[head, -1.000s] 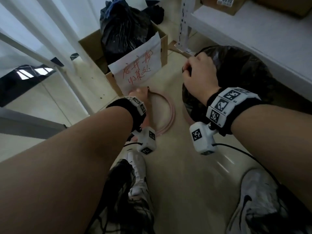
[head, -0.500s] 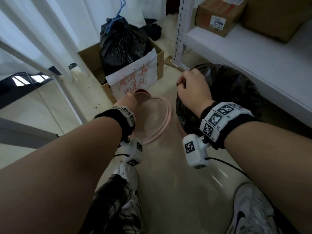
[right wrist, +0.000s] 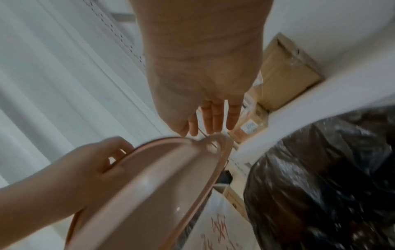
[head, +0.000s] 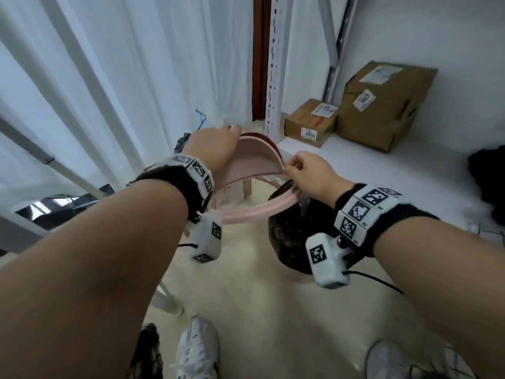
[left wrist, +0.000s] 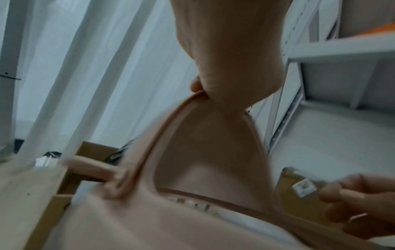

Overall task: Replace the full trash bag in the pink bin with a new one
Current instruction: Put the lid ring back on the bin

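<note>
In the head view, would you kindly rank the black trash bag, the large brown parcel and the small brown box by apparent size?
1. Black trash bag, partly hidden and nearer the camera, so unsure
2. Large brown parcel
3. Small brown box

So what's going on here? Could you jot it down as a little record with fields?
Left hand: left hand grips the far rim of the pink bin, lifted and tilted
Right hand: right hand pinches something thin at the bin's near rim; what it is cannot be told
Full bag: black trash bag sits on the floor, out of the bin
Shelf: cardboard boxes
</note>
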The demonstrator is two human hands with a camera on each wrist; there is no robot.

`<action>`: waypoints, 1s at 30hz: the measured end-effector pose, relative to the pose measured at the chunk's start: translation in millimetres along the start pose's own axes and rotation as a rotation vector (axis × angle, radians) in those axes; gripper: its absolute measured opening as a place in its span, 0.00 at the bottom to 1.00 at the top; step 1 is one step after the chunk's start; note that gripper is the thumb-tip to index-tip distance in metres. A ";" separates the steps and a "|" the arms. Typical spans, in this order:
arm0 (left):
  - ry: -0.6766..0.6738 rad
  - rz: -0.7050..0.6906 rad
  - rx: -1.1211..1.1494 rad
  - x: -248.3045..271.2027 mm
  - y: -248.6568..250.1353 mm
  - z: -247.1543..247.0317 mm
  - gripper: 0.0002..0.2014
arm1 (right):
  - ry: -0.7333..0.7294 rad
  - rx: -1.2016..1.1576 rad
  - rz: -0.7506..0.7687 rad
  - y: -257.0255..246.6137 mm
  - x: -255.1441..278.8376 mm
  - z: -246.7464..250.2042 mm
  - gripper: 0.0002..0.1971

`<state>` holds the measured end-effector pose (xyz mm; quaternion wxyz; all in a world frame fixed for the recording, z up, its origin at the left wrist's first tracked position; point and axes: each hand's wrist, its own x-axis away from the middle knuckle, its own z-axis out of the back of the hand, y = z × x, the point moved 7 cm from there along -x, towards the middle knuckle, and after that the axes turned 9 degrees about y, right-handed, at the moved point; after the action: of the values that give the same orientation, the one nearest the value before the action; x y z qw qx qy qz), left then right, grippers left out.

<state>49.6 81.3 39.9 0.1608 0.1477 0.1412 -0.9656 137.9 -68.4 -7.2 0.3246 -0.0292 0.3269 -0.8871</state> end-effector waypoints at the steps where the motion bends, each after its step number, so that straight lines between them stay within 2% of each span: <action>1: 0.059 -0.011 0.045 -0.2 6.4 15.4 0.12 | 0.055 -0.010 -0.014 0.2 -1.0 13.8 0.05; 3: 0.152 -0.017 0.110 3.5 20.0 34.9 0.12 | 0.148 -0.022 -0.068 5.9 -0.6 38.4 0.19; 5: 0.260 -0.056 0.142 7.2 37.1 44.1 0.12 | 0.152 -0.078 -0.136 15.4 6.3 53.5 0.34; 6: 0.307 -0.100 0.163 9.9 46.4 46.8 0.11 | 0.130 -0.135 -0.159 20.2 11.2 55.9 0.38; 8: 0.401 -0.225 0.216 14.8 65.1 49.1 0.13 | 0.091 -0.171 -0.128 33.8 19.6 55.2 0.33; 11: 0.470 -0.373 0.179 13.5 88.6 46.3 0.16 | 0.096 0.045 -0.105 61.7 26.2 54.4 0.15; 14: 0.458 -0.438 0.230 6.0 108.3 43.1 0.15 | 0.176 0.254 -0.140 85.1 25.6 64.4 0.13; 16: 0.397 -0.406 0.333 -1.1 114.5 39.1 0.16 | 0.233 0.333 -0.117 91.9 23.7 72.0 0.11; 17: 0.344 -0.341 0.379 -5.0 112.0 34.5 0.17 | 0.259 0.350 -0.099 93.7 23.0 74.8 0.10; 19: 0.176 -0.166 0.471 -13.6 102.1 12.6 0.20 | 0.323 0.357 -0.086 101.7 24.2 81.6 0.13; 21: -0.054 -0.003 0.600 -13.7 93.4 -15.9 0.22 | 0.393 0.286 -0.096 111.8 28.7 88.3 0.17; 23: -0.266 0.169 0.770 -7.0 88.1 -46.5 0.18 | 0.439 0.165 -0.124 121.3 34.6 91.4 0.21; 24: -0.328 0.237 0.817 -2.4 86.5 -57.9 0.16 | 0.442 0.104 -0.131 123.9 38.0 89.9 0.22; 26: -0.337 0.257 0.760 0.8 87.0 -68.6 0.14 | 0.398 0.014 -0.121 125.4 44.2 80.7 0.24; 28: -0.281 0.229 0.614 1.2 89.2 -71.2 0.17 | 0.322 -0.018 -0.128 128.6 49.8 68.4 0.25; 30: -0.288 0.200 0.536 6.6 96.7 -75.7 0.20 | 0.227 -0.012 -0.166 137.4 54.5 55.8 0.27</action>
<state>95.9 15.9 -53.4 0.2287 0.0599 -0.1574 -0.9588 186.2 -211.2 -54.4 0.2110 0.0425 0.3635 -0.9064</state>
